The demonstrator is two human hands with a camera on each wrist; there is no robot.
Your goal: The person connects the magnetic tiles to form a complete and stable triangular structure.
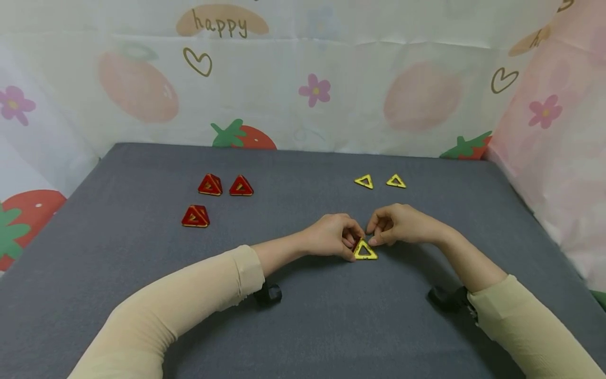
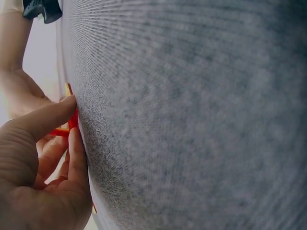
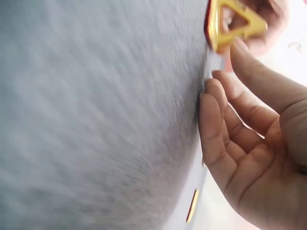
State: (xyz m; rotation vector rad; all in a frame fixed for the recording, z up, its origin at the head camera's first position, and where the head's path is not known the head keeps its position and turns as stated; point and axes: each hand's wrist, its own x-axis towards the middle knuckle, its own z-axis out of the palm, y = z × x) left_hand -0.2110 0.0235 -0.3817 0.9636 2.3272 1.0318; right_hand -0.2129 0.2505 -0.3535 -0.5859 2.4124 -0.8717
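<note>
Toward the right of the grey table, my left hand [image 1: 333,235] pinches a triangular magnetic tile, red with a yellow edge. Its red side [image 2: 73,120] shows between the thumb and a finger in the left wrist view. A yellow triangular tile [image 1: 365,257] with an open centre leans up against the red one, facing me. On its other side is my right hand [image 1: 402,225], the thumb [image 3: 247,64] touching the yellow tile's edge while the other fingers [image 3: 213,129] bend loosely with nothing between them. The hands partly hide the red tile.
Two yellow triangular tiles, one left [image 1: 369,185] and one right [image 1: 401,185], lie flat beyond my hands. Three small red pyramids, including a nearer one [image 1: 189,220], stand on the left of the table [image 1: 303,326]. A printed curtain [image 1: 350,58] hangs behind.
</note>
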